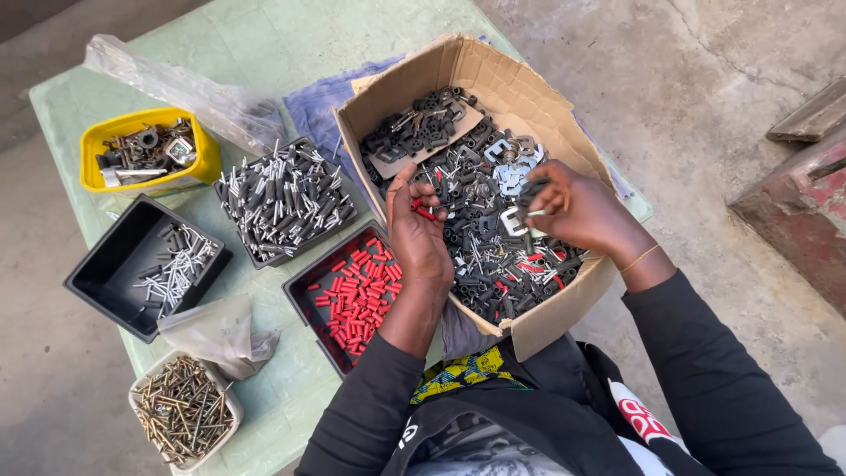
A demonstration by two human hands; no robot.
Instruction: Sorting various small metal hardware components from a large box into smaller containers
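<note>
My left hand [416,231] hovers at the left wall of a cardboard box [564,310] and pinches a small red plastic sleeve [423,211] with a dark part. My right hand [573,210] is over the box's middle, gripping a small black part with a metal pin [534,198]. The box holds a heap of black plastic pieces, silver metal clips [509,172] and pins. Just left of the box a black tray [300,295] holds many red sleeves [359,295].
On the green table [264,35] stand a black tray of black-and-silver pins [284,198], a black tray with loose pins [106,273], a yellow tub of mixed parts [97,172], a white tub of brass screws [181,410], plastic bags [181,88] and a blue cloth [322,106]. Concrete floor lies to the right.
</note>
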